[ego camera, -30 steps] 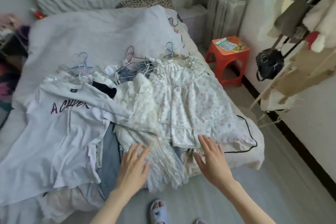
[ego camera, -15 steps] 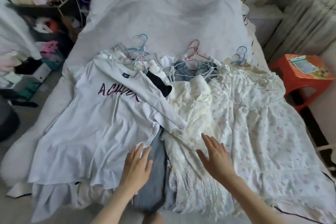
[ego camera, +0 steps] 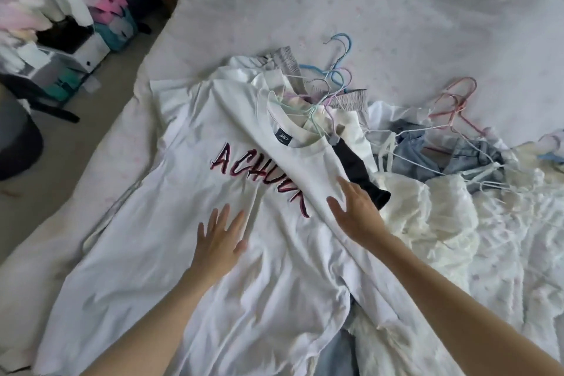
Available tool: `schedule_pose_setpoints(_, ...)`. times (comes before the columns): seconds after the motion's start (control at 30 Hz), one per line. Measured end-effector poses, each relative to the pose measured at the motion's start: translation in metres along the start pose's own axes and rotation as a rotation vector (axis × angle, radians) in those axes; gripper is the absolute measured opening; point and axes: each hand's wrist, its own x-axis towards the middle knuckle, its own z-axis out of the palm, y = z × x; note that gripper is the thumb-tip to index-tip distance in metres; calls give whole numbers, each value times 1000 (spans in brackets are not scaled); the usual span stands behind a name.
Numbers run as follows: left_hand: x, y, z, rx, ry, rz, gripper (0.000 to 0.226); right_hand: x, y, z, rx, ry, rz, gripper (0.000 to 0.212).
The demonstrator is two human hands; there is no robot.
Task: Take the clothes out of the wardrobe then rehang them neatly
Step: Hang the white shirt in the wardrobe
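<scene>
Evidently, nothing is gripped at this moment: the left hand [ego camera: 220, 240] is spread flat, fingers straight, over the chest of the white T-shirt [ego camera: 171, 256] just below its dark red lettering, and the right hand [ego camera: 355, 210] is likewise open, laid over the fold where a sleeve has been thrown across the shirt's front. The shirt is spread on the bed [ego camera: 366, 9], uppermost at the left of a pile of clothes that includes a cream lace garment [ego camera: 427, 217] and a denim piece [ego camera: 427, 162], with a tangle of wire hangers [ego camera: 329, 85] at the collars. It can be judged light, limp and quick to crease — no shape will be kept when it is lifted, and a pull at the hem would only drag it and whatever lies beneath. A hanger appears to be threaded at the neckline, though this cannot be told for certain; if so, the hook is the sensible place to be taken hold of — otherwise both shoulder seams. The hangers look thin and apt to snag on one another, so they are best separated first.
</scene>
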Motion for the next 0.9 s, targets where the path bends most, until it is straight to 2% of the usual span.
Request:
schedule_pose_setpoints(0.2,39,-31,37,60,-172,-6,81,96,-3,18,-81,58,172,54)
schedule_pose_setpoints(0.33,51,-36,47,61,-194,13,101,121,-5,27,81,51,256,43)
schedule_pose_setpoints(0.43,53,-34,45,5,-197,12,88,129,-9,32,193,87,307,34)
schedule_pose_setpoints(0.57,54,-34,35,0,-310,-10,77,129,-15,32,294,180,327,22)
schedule_pose_setpoints(0.67,53,-34,27,-64,-338,-31,69,118,-16,21,437,283,356,24)
schedule_pose_setpoints(0.77,41,-27,11,-146,-183,-49,56,94,-13,-3,544,332,332,32)
schedule_pose_setpoints(0.9,27,2,-29,-331,204,52,44,46,-7,-46,536,390,218,39)
